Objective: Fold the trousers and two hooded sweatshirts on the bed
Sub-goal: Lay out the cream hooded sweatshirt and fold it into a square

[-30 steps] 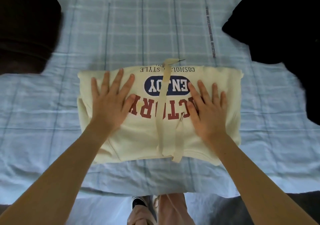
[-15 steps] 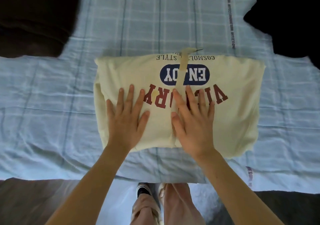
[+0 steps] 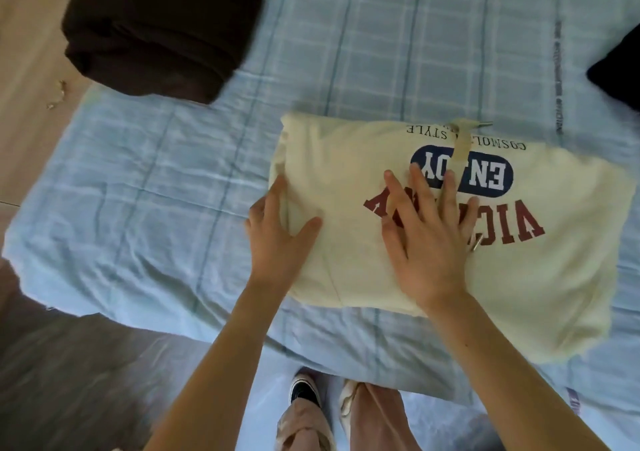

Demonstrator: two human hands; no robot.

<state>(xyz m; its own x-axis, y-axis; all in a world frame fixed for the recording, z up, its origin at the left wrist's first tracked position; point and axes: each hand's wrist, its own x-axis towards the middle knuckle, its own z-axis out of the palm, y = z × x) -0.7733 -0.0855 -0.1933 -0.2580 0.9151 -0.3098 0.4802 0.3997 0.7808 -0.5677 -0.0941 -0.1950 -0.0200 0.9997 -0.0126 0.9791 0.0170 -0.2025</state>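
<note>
A cream hooded sweatshirt [image 3: 540, 277] with red and navy lettering lies folded into a rectangle on the light blue checked bed [image 3: 145, 187]. My left hand [image 3: 277, 232] clasps its left edge, thumb on top and fingers at the side. My right hand [image 3: 426, 232] lies flat on the middle of it, fingers spread over the lettering. A folded dark brown garment [image 3: 159, 24] sits at the bed's far left corner. A black garment [image 3: 620, 69] shows at the right edge, mostly out of frame.
The bed's near edge runs just in front of my legs and shoes [image 3: 304, 391]. Wooden floor [image 3: 24, 52] shows at the left, a dark floor area [image 3: 69, 381] at the lower left.
My left hand slid from flat on the sweatshirt to its left edge and took hold of it. My right hand stays pressed on the middle. The view swung left.
</note>
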